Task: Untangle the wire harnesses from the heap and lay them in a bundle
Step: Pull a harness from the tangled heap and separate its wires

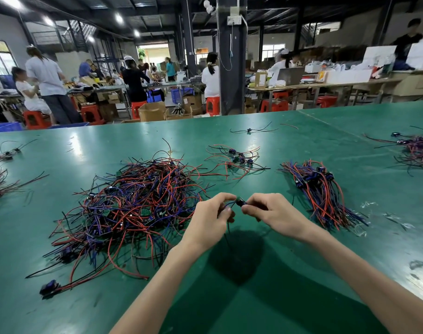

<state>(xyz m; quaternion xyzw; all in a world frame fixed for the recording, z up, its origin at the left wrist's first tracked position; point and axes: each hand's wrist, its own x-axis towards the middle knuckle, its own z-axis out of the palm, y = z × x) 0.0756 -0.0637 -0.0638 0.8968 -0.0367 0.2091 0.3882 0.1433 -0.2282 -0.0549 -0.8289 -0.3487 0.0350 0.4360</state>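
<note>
- A wire harness point(239, 203) is pinched at its dark component by the left hand point(211, 219) and right hand point(270, 210), just right of the heap point(133, 203).
- The bundle point(321, 191) is laid farther right of the heap.
- Its dangling wire may be snagged on the heap if tugged.

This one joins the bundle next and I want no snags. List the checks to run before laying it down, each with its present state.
1. Grip: left hand and right hand both pinch the held harness. Ok.
2. Free of the heap: its wires pass the heap's edge by the left hand. Cannot tell.
3. All its wires gathered: fingers hide part of them. Cannot tell.
4. Bundle ready: lies beside the right hand, wires running one way. Ok.
</note>
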